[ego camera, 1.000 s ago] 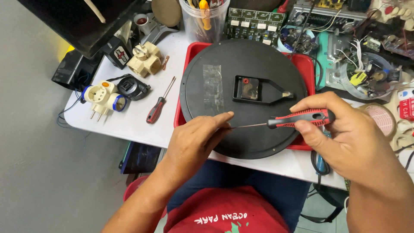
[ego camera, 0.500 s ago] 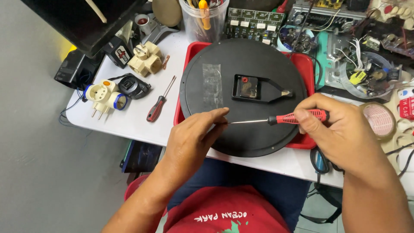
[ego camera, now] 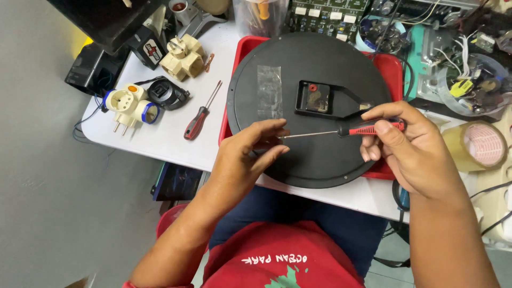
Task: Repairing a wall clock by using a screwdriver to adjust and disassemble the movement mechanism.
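your left hand (ego camera: pixel 242 160) rests on the near part of the round black disc (ego camera: pixel 314 160), its fingers loosely together and pinching at the metal tip of the red-handled screwdriver (ego camera: pixel 368 128), while your right hand (ego camera: pixel 410 149) has its fingers clamped round that handle, the shaft lying nearly flat across the disc. the disc sits in a red tray (ego camera: pixel 384 58) on the white table (ego camera: pixel 160 138), with a small black square housing (ego camera: pixel 317 100) at its centre and a strip of clear tape (ego camera: pixel 269 92) to the left. farther left lie a second screwdriver (ego camera: pixel 196 121) and cream plug adapters (ego camera: pixel 128 106), well apart from your hands, and a roll of tape (ego camera: pixel 477 145) sits to the right.
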